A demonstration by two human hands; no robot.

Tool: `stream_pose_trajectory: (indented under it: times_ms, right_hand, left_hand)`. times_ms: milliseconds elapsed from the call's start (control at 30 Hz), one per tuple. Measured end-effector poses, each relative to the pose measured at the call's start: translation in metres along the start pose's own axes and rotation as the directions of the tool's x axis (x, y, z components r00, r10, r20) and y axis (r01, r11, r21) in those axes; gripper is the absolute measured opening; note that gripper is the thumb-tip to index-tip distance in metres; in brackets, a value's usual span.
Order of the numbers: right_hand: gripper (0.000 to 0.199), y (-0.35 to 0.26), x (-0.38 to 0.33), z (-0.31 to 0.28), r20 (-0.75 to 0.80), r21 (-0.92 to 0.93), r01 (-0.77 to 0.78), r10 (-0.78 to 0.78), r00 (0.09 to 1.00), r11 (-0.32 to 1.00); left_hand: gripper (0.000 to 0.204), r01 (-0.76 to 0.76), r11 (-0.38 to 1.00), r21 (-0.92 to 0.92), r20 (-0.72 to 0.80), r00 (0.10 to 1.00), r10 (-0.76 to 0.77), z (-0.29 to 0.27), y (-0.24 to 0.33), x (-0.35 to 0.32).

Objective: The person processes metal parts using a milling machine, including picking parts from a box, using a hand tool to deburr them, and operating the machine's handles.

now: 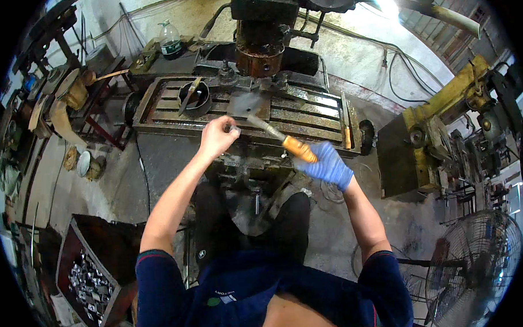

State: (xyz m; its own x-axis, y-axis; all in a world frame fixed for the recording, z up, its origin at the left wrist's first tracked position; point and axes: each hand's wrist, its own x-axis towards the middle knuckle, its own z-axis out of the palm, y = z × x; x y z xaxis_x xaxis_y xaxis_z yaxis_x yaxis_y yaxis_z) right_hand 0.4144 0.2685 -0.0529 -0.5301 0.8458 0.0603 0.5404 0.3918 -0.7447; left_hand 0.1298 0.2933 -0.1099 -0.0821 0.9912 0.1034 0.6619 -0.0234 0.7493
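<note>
My right hand point(325, 166), in a blue glove, is wrapped round the orange handle of a tool point(298, 149). The tool's pale shaft points up and left over the machine table point(306, 117); its far end is smeared by motion, so its kind is unclear. My bare left hand point(217, 137) is at the table's front edge with fingers curled together, pinching a small grey metal piece point(233, 131). Just beyond it is a blurred grey patch point(248, 103). A round black pot point(195, 99) with a brush point(191, 94) across it stands left on the table.
The machine's rusty column point(260, 60) rises behind the slotted table. A long orange-handled tool point(347, 131) lies at its right end. A bin of metal pieces point(88, 285) stands lower left, a large fan point(475, 265) lower right, and a yellow-green machine point(408, 152) to the right.
</note>
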Motion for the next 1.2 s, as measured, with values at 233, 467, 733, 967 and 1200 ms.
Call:
stream_pose_trajectory:
  times_ms: [233,467,733,967,1200]
  right_hand:
    - [0.032,0.091,0.043,0.047,-0.321,0.147,0.125,-0.072,0.945,0.981]
    - [0.036,0.12,0.036,0.096,-0.297,-0.075,-0.439,0.4,0.867,0.895]
    - [0.033,0.115,-0.023,0.063,-0.38,0.064,-0.339,0.337,0.861,0.939]
    - [0.03,0.12,-0.05,0.02,-0.42,0.005,-0.349,0.318,0.85,0.937]
    - [0.013,0.015,-0.017,-0.122,-0.747,-0.174,-0.038,-0.106,0.657,0.984]
  left_hand:
    - [0.025,-0.452,0.783,0.426,0.047,0.876,0.48,0.022,0.006,0.089]
    - [0.024,-0.417,0.84,0.348,0.012,0.898,0.441,0.037,-0.016,0.127]
    - [0.013,-0.402,0.743,0.535,-0.09,0.848,0.523,0.057,-0.017,0.125]
    - [0.012,-0.398,0.762,0.511,-0.129,0.841,0.526,0.067,-0.025,0.153]
    - [0.03,0.017,0.928,0.372,-0.188,0.981,0.057,0.056,-0.006,0.149]
